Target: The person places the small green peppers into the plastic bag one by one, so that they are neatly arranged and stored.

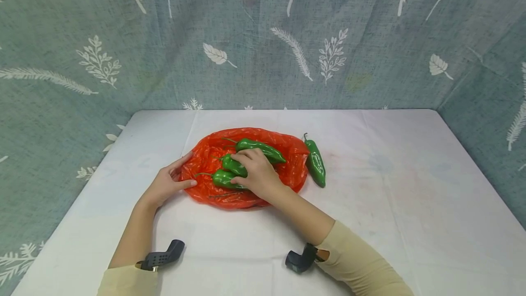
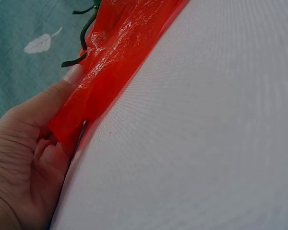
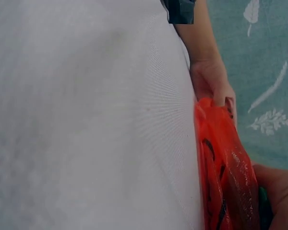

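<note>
A red plastic bag (image 1: pixel 205 195) lies spread on the table with several glossy green chili peppers in it. My left hand (image 1: pixel 166 184) holds the bag's left edge, thumb on the near side and fingers behind; the left wrist view shows the thin red plastic between them, close to dark green stems. Over the bag, my right hand (image 1: pixel 259 175) has fingers and thumb on either side of the middle pepper (image 1: pixel 232 164), its thumb tip over the lower pepper (image 1: pixel 223 178). A longer pepper (image 1: pixel 263 149) rests behind that hand. The right wrist view shows only part of the right hand (image 3: pixel 278 191).
One more green pepper (image 1: pixel 315 163) lies on the white tablecloth (image 1: pixel 370 204), just right of the bag. Behind the table hangs a grey-green cloth (image 1: pixel 255 58) with white leaf prints. Dark cameras (image 1: pixel 164 256) are strapped to both wrists.
</note>
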`<state>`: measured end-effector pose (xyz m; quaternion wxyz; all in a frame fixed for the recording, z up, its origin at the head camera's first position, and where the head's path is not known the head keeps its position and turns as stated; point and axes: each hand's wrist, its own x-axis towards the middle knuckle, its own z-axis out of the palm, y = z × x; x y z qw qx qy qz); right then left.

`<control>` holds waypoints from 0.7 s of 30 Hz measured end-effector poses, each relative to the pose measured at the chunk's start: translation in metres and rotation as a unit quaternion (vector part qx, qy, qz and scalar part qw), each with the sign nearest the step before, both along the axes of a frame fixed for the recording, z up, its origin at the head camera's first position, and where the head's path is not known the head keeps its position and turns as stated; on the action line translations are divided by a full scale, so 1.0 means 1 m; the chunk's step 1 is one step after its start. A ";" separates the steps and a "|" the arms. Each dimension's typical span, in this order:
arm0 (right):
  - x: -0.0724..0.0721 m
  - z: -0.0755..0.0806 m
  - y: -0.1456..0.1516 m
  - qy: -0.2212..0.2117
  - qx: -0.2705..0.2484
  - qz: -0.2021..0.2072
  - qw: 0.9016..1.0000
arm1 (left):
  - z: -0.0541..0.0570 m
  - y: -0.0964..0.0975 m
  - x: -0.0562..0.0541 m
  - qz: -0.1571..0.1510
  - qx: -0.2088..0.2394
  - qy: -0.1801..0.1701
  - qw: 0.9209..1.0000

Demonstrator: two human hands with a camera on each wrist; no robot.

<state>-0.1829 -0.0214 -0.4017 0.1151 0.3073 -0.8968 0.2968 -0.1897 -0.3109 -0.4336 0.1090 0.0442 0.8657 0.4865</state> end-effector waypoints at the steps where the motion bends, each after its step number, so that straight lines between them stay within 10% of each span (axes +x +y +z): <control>1: 0.000 0.000 0.000 0.001 -0.001 0.001 1.000 | 0.000 0.000 0.000 0.000 0.000 0.000 1.000; 21: 0.005 0.010 0.011 0.008 -0.094 0.005 0.996 | 0.001 0.001 0.001 -0.002 0.011 0.002 1.000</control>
